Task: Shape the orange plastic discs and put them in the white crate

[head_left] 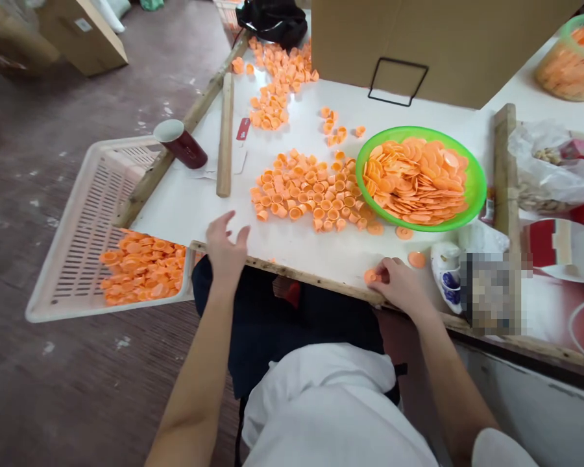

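My left hand (226,248) hovers over the front left of the white table (170,201), fingers apart and holding nothing. By the front edge, my right hand (396,280) has its fingers closed on an orange disc (371,277). A loose orange disc (417,259) lies just beyond that hand, with another disc (403,232) farther back. Small orange cups (306,188) are heaped mid-table, between the hands and beyond them. Many flat orange discs (418,175) fill a green bowl (477,194) to the right of the cups.
At left, a white basket (68,240) holds orange pieces below the table edge. A maroon mug (187,146) lies tilted near a wooden bar (225,136). Behind stand a cardboard box (418,39) and more cups (272,97). A wooden rail (506,168) borders the right side.
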A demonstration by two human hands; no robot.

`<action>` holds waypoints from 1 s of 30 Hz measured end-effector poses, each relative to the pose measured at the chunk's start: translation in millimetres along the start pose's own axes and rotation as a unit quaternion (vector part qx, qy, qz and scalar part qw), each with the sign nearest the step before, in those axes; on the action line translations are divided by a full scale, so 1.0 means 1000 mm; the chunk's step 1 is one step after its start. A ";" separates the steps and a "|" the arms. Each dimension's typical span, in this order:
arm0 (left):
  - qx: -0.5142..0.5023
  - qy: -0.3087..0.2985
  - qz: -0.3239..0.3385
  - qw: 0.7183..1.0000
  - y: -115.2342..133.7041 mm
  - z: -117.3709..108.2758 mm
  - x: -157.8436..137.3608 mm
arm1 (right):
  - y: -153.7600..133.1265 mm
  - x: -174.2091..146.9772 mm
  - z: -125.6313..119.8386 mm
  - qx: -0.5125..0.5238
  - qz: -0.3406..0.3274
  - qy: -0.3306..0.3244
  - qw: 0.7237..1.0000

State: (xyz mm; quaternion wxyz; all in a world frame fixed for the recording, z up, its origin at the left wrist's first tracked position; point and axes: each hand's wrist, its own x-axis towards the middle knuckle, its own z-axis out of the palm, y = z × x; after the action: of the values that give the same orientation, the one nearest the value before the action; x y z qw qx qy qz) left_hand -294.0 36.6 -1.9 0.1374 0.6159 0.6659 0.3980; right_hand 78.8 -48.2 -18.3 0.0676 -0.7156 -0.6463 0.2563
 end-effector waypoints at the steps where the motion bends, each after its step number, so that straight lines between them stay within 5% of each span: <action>1: 0.010 -0.013 -0.001 1.000 0.009 0.018 0.004 | -0.003 0.001 0.000 0.009 0.001 -0.005 1.000; 5: 0.057 -0.070 -0.005 0.996 0.011 0.063 0.025 | -0.008 -0.001 -0.004 0.034 -0.002 -0.001 0.999; 8: 0.048 -0.088 -0.029 0.995 0.001 0.071 0.029 | -0.002 -0.003 0.000 0.043 -0.026 0.015 0.999; 11: -0.088 -0.078 -0.082 0.990 0.009 0.067 0.011 | 0.002 -0.001 0.015 0.121 -0.039 0.056 0.990; 16: -0.392 -0.155 -0.148 0.894 0.063 0.058 -0.046 | -0.030 0.006 0.037 0.369 -0.061 0.040 0.926; 21: -0.490 -0.223 -0.204 0.818 0.092 0.053 -0.079 | -0.089 0.006 0.029 0.530 -0.096 -0.058 0.841; 24: -0.496 -0.210 -0.199 0.819 0.093 0.050 -0.082 | -0.104 0.003 0.020 0.574 -0.092 -0.044 0.812; 30: -0.486 -0.206 -0.184 0.829 0.096 0.046 -0.086 | -0.103 -0.005 0.019 0.572 -0.072 -0.022 0.817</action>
State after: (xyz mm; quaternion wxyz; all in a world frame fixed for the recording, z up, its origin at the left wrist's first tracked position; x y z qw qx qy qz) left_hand -177.1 -33.7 8.7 0.6234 0.4036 0.4436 0.5017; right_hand -21.1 -41.0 10.7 0.4681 -0.4938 -0.4346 0.5901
